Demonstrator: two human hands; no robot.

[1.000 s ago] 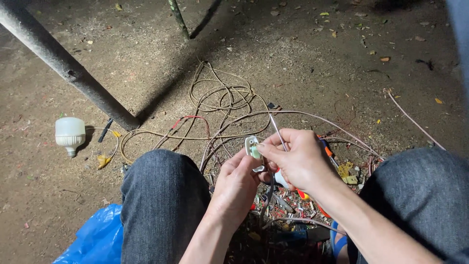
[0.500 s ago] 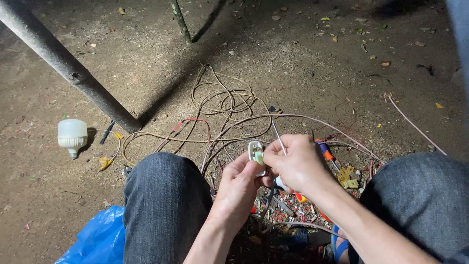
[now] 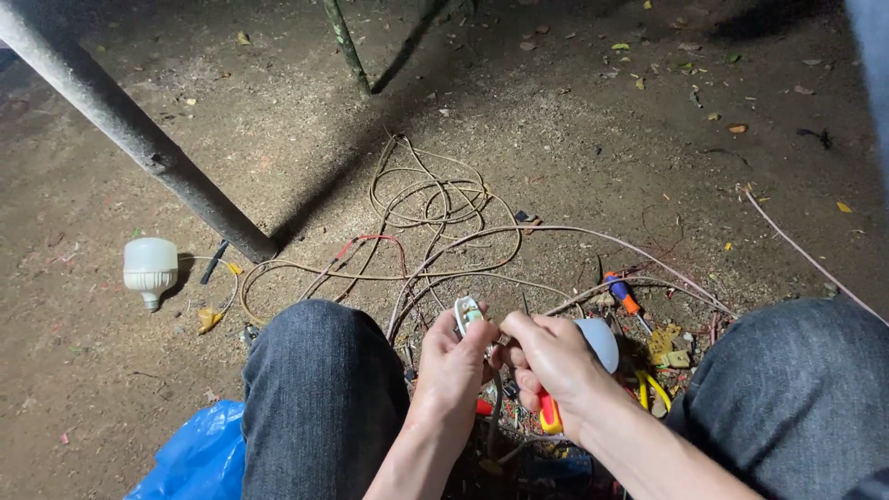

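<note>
My left hand (image 3: pixel 451 368) grips a small white electrical part (image 3: pixel 466 311) with a green piece inside, held between my knees. My right hand (image 3: pixel 548 363) is closed around a screwdriver with a red and yellow handle (image 3: pixel 549 414), its fingertips pressed against the white part. The screwdriver's tip is hidden by my fingers. A tangle of pale wires (image 3: pixel 435 208) lies on the dirt just beyond my hands, with one red wire (image 3: pixel 370 241) among them.
A white bulb (image 3: pixel 150 269) lies on the ground at left, near a slanted grey pole (image 3: pixel 130 139). A blue plastic bag (image 3: pixel 199 454) sits by my left knee. Another white bulb (image 3: pixel 599 343), an orange-and-blue tool (image 3: pixel 622 293) and yellow-handled pliers (image 3: pixel 653 389) lie behind my right hand.
Both hands have dropped lower and closer to me with the white part. My right hand has let go of the thin wire and now shows the screwdriver in its grip.
</note>
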